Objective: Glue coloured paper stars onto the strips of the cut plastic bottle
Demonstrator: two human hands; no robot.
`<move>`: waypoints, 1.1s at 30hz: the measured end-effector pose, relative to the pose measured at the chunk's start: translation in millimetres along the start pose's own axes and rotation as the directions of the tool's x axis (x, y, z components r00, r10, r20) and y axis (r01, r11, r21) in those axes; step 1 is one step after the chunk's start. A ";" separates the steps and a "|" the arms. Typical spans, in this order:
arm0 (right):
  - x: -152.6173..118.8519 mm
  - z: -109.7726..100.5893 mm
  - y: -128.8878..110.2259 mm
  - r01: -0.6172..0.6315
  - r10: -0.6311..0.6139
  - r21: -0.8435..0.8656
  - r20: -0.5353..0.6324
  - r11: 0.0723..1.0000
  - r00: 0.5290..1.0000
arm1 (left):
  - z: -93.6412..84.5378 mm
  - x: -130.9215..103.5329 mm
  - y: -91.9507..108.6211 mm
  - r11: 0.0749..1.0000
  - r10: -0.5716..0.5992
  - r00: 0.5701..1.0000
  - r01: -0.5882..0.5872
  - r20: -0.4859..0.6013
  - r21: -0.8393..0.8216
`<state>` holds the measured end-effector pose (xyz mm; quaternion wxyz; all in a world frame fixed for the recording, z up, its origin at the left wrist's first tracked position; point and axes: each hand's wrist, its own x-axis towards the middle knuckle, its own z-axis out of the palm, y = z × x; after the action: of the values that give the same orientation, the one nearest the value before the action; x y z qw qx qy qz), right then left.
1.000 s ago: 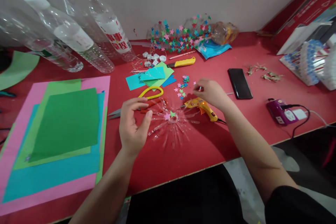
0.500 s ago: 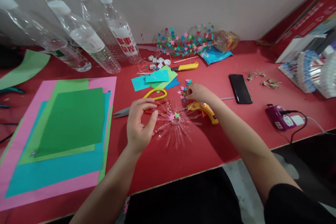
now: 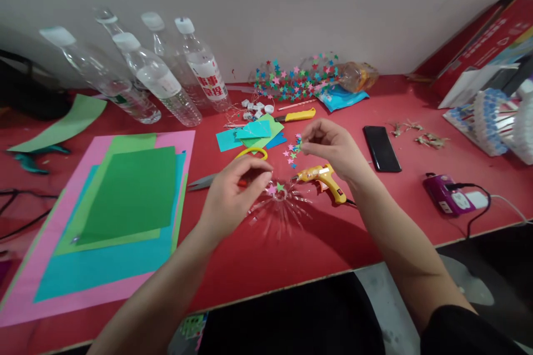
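Observation:
A cut clear plastic bottle piece lies with its strips fanned out around the bottle neck, and a pink star and a green star sit at its centre. Over its left side is my left hand, fingers curved and thumb a little apart, with nothing visible in it. My right hand is raised beside the small pile of paper stars, thumb and fingertips pinched together; what they hold is too small to make out. Below it rests a yellow hot glue gun, nozzle pointing left. Scissors are partly hidden behind my left hand.
Coloured paper sheets lie at left, with several clear bottles behind. A star-covered bottle, yellow cutter and blue packet are at the back. A phone and purple power adapter are at right.
My right hand has lifted from the star pile and shifted slightly right and up. My left hand has moved right, nearer the plastic piece, its thumb and fingers closer together. The view has shifted.

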<state>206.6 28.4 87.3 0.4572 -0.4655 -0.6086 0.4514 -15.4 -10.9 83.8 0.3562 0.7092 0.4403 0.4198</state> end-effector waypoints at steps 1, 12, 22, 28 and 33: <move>-5.8 4.1 -6.7 0.027 -0.027 0.026 -0.011 0.999 1.000 | 3.3 5.5 5.3 1.000 0.022 0.999 -0.023 0.034 0.017; -25.5 11.9 -24.8 0.187 -0.186 -0.075 0.019 0.979 0.982 | 24.4 31.9 23.1 0.996 0.050 0.998 -0.048 0.028 -0.073; -53.2 -43.8 26.4 -0.255 0.500 -0.924 -0.084 0.285 0.862 | 12.3 36.3 4.1 0.982 -0.063 0.995 0.048 -0.077 -0.182; -59.2 -42.2 62.8 -0.259 0.467 -0.874 -0.041 0.412 0.883 | 18.6 38.4 10.5 0.984 -0.067 0.996 0.058 -0.050 -0.171; -57.6 -59.6 57.2 -0.394 0.344 -0.453 -0.192 0.800 0.919 | 16.9 40.9 17.4 0.986 -0.041 0.995 0.025 -0.089 -0.167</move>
<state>282.2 -11.6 34.0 0.2595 -0.6962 -0.5755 0.3416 16.2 18.4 104.0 0.4001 0.6496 0.4315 0.4815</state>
